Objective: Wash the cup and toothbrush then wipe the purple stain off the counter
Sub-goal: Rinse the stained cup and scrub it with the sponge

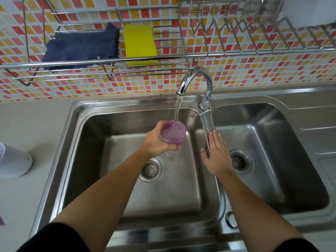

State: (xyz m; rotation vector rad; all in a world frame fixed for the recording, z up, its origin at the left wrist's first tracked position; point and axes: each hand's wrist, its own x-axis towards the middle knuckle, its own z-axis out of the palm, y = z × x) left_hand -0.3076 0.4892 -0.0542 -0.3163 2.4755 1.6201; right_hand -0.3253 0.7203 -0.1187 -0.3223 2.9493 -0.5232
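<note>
The left hand (156, 140) grips a translucent purple cup (174, 131) from the side, mouth tilted up under the stream of water (177, 110) running from the chrome tap (197, 82). The cup sits over the left basin (101, 135) of the steel sink, above its drain (150, 169). The right hand (217, 153) holds nothing, fingers flat and together, lying on the divider (208, 124) between the 2 basins. Above, a wire rack (109, 63) carries a dark blue cloth (80, 46) beside a yellow sponge (140, 40). A white object (14, 160) rests on the grey bench (27, 124) at far left.
</note>
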